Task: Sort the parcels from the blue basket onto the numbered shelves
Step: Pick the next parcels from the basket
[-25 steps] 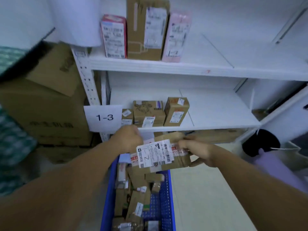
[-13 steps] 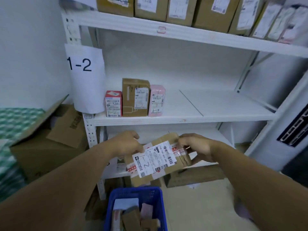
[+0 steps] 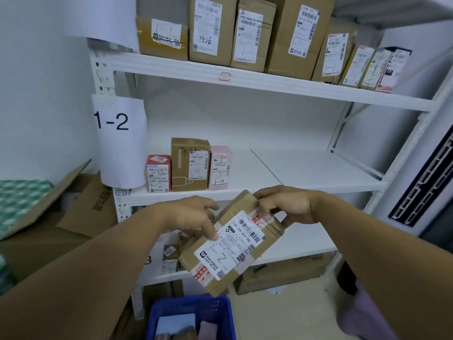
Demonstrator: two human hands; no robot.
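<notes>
Here, brown parcel — tilted, white label (handwritten "1-2") — both hands gripping.

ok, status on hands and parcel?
Both grip the parcel: left hand, right hand. Marked 1-2, tilted, not yet shelved. 1-2 shelf bare right of the pink box.

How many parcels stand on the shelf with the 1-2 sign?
3: a red-and-white box at the left, a brown box in the middle, a pink box at the right. None seems hidden.

Parcel stockroom, numbered white shelves, labelled parcels
</notes>
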